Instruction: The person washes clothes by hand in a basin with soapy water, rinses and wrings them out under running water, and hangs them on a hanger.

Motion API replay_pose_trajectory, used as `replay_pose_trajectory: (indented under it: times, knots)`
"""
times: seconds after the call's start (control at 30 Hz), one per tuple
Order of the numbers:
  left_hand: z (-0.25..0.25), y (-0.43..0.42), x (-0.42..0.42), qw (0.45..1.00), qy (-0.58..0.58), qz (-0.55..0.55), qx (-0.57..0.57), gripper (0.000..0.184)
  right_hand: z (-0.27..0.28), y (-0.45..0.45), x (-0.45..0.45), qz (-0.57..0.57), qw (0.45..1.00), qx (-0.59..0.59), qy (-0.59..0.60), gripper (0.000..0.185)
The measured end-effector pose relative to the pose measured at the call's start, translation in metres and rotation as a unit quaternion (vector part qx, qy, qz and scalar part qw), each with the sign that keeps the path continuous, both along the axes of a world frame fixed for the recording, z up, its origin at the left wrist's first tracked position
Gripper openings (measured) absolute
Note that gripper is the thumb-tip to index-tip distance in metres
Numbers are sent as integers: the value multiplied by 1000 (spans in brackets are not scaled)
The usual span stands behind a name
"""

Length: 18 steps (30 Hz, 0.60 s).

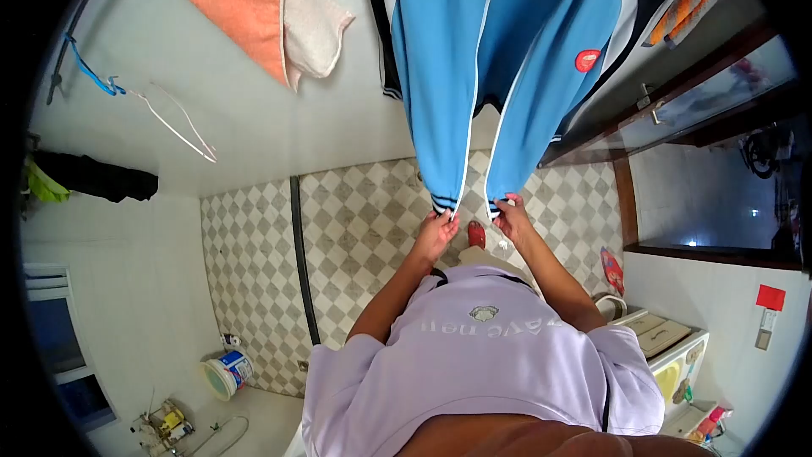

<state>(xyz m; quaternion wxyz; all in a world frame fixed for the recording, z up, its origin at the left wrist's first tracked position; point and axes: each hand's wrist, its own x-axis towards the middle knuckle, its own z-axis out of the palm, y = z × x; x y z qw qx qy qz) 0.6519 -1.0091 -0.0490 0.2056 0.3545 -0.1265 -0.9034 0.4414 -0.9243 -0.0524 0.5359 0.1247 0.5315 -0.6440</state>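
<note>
A blue zip-front jacket [440, 76] with white edging, dark side panels and a striped ribbed hem hangs open in front of me. A round red badge [587, 60] sits on its right front panel. My left hand [436, 235] pinches the bottom corner of the left front panel at the hem. The matching corner of the right panel is gripped by my right hand [511, 215]. A narrow gap separates the two front edges. The top of the jacket and whatever it hangs from lie outside the view.
An orange towel [228, 0] hangs at upper left, near a white wire hanger [173, 124]. Dark clothing [97, 176] hangs farther left. A bucket [228, 374] stands at lower left. A washing machine [677, 355] is at right, below an open doorway [719, 195]. Red slippers [612, 271] lie by the wall.
</note>
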Motion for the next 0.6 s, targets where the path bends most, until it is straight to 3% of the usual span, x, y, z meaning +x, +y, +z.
replay_pose_trajectory:
  times: [0.2, 0.3, 0.33, 0.5, 0.6]
  knots:
    - [-22, 2, 21, 999, -17, 34, 20, 15, -16, 10, -3, -48, 993, 89, 55, 46]
    - [-22, 0, 24, 998, -38, 30, 27, 17, 0, 11, -2, -63, 990, 124, 32, 36]
    - [-25, -2, 25, 999, -33, 22, 19, 17, -17, 18, -10, -23, 996, 90, 1, 23]
    - [-34, -8, 24, 1000, -18, -3, 15, 15, -26, 27, -14, 12, 992, 19, -126, 15]
    - [-33, -5, 21, 1000, 5, -14, 21, 12, 12, 32, -4, 73, 988, 24, -134, 14]
